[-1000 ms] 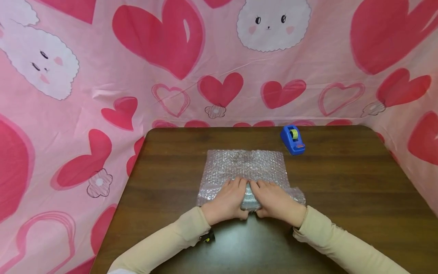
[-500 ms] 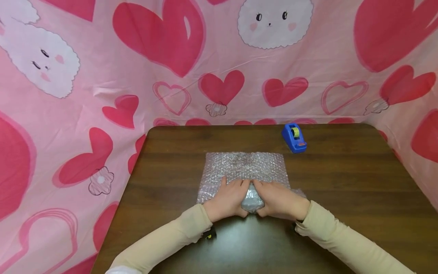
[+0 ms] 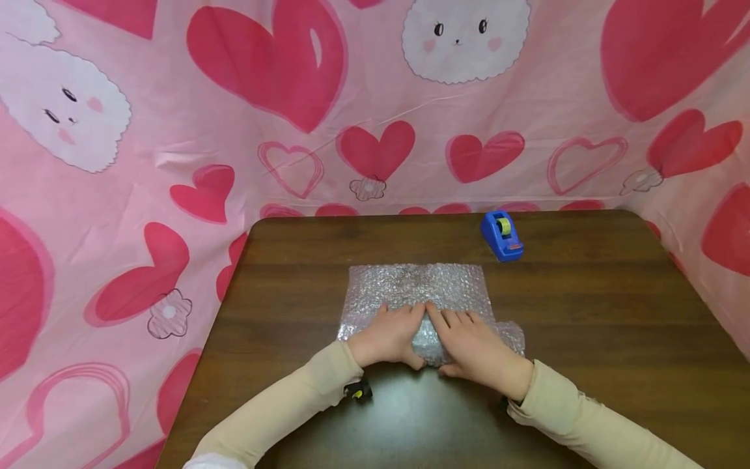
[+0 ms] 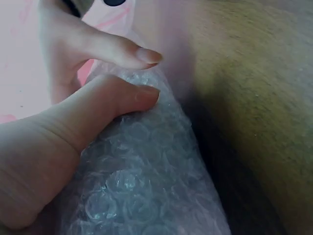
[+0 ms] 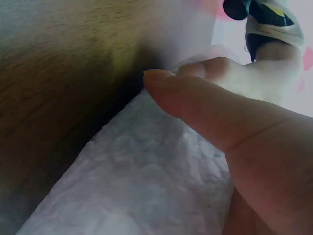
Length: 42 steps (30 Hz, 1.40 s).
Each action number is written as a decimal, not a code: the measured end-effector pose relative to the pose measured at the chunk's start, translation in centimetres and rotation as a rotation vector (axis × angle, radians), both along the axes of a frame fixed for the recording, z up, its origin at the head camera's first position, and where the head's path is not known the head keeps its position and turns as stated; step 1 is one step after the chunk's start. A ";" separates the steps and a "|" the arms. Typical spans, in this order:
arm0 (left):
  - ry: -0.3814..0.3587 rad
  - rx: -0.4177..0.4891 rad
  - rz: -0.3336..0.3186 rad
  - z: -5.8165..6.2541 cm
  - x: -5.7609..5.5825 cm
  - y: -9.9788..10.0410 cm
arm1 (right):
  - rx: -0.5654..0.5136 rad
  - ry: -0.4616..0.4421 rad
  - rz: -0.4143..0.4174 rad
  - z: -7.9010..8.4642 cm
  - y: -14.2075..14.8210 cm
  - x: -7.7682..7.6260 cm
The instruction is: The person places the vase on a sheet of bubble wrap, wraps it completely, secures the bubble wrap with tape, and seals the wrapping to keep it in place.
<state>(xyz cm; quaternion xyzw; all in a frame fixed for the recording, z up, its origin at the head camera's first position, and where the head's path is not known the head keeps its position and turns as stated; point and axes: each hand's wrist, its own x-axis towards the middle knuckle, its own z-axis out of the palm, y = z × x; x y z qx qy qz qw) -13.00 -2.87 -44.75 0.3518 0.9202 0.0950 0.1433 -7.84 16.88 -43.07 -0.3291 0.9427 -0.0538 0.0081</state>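
Observation:
A sheet of clear bubble wrap [image 3: 417, 281] lies flat on the table, its near part rolled into a bundle [image 3: 430, 342] with something grey-blue showing dimly inside. What that is, I cannot tell. My left hand [image 3: 387, 334] holds the left part of the roll, fingers over the top and thumb on the near side. Mirroring it, my right hand [image 3: 477, 345] grips the right part. Both thumbs lie close together against the bubble wrap [image 4: 142, 171] in the left wrist view. The right wrist view shows the right thumb [image 5: 195, 100] pressing along the roll.
A blue tape dispenser [image 3: 502, 236] with a yellowish roll stands towards the back right of the dark wooden table [image 3: 281, 286]. A loose end of bubble wrap [image 3: 512, 335] sticks out beyond my right hand. Pink heart-patterned cloth [image 3: 375, 85] hangs behind the table and along its sides.
The flat sheet's far edge has come slightly closer to me. Both hands stay on the roll at nearly the same place, with small shifts of the fingers.

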 end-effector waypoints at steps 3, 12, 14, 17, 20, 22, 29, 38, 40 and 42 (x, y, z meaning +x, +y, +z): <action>-0.048 0.004 -0.004 0.1 -0.2 0.0 | -0.014 -0.021 0.002 -0.4 0.2 -0.3; -0.138 0.067 0.018 0.1 -1.0 -0.1 | -0.123 -0.080 0.037 -1.8 0.5 -2.5; -0.150 0.066 0.024 0.2 -1.1 -0.2 | -0.135 -0.109 0.044 -1.9 0.5 -2.9; -0.160 0.071 0.040 0.4 -1.1 -0.2 | -0.150 -0.149 0.047 -1.8 0.5 -3.4; -0.154 0.079 0.044 0.4 -1.0 -0.3 | -0.155 -0.179 0.046 -1.7 0.5 -3.6; -0.141 0.085 0.040 0.3 -1.0 -0.3 | -0.151 -0.189 0.043 -1.5 0.5 -3.6; -0.138 0.099 0.025 0.4 -0.8 -0.4 | -0.035 -0.126 -0.021 -1.1 0.0 -2.7; -0.208 0.092 0.048 0.2 -0.9 -0.4 | 0.094 0.167 -0.025 -1.7 -1.2 0.5; -0.203 0.086 0.037 0.2 -1.0 -0.4 | 0.080 0.212 -0.018 -2.1 -1.4 0.7; -0.192 0.076 0.027 0.3 -1.1 -0.5 | 0.064 0.255 -0.015 -2.5 -1.5 0.7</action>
